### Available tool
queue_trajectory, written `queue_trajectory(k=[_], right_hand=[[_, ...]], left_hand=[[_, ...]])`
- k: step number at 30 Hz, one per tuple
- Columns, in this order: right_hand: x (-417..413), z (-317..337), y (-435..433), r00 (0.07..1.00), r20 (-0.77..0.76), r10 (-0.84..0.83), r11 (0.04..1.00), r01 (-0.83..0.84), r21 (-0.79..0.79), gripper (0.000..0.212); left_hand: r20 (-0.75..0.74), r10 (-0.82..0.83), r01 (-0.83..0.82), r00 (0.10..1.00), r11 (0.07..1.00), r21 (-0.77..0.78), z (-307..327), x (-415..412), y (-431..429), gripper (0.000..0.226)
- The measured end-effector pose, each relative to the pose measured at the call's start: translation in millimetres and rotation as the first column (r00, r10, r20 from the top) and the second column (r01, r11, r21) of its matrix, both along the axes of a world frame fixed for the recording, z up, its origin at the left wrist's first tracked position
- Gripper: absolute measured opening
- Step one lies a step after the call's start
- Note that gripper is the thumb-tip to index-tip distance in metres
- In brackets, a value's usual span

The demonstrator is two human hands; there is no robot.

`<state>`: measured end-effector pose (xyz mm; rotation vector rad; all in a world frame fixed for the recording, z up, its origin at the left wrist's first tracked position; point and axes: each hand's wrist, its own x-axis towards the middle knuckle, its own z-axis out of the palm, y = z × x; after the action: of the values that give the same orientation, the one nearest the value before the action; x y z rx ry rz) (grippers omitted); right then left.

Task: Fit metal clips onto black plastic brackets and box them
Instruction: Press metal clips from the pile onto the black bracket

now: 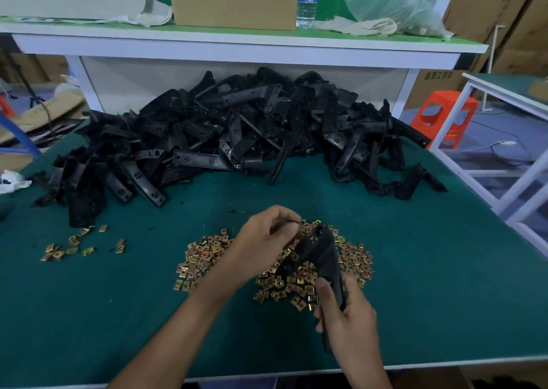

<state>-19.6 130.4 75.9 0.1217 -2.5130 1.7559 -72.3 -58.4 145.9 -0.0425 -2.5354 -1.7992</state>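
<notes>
Your right hand is wrapped round the lower end of the black bracket, which slants up over the clip pile. Your left hand hovers above that pile, fingertips pinched together at the bracket's top end. Can't tell if there's a clip in the pinch. The bracket heap sits behind the pile. Further back, the bottle has a blue label with a barcode, and the carton has yellow print too blurry to read.
</notes>
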Motion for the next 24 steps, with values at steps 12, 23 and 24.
queue_trajectory(k=[12,23,24], right_hand=[[1.1,0.5,1.6,0.999,0.04,0.032,0.999,-0.031,-0.011,0.012],[-0.4,-1.0,-1.5,1.0,0.016,0.001,0.999,0.0,-0.033,0.016],[-0.4,-0.9,-1.7,1.0,0.017,0.0,0.999,0.001,-0.032,0.013]], left_hand=[[0.149,0.007,-0.071,0.989,0.901,0.428,1.2,8.1,15.0,0.016],[0.188,0.061,-0.141,0.98,0.882,0.449,-0.5,15.7,24.1,0.009],[0.191,0.068,-0.15,0.979,0.878,0.455,0.1,15.9,23.5,0.008]])
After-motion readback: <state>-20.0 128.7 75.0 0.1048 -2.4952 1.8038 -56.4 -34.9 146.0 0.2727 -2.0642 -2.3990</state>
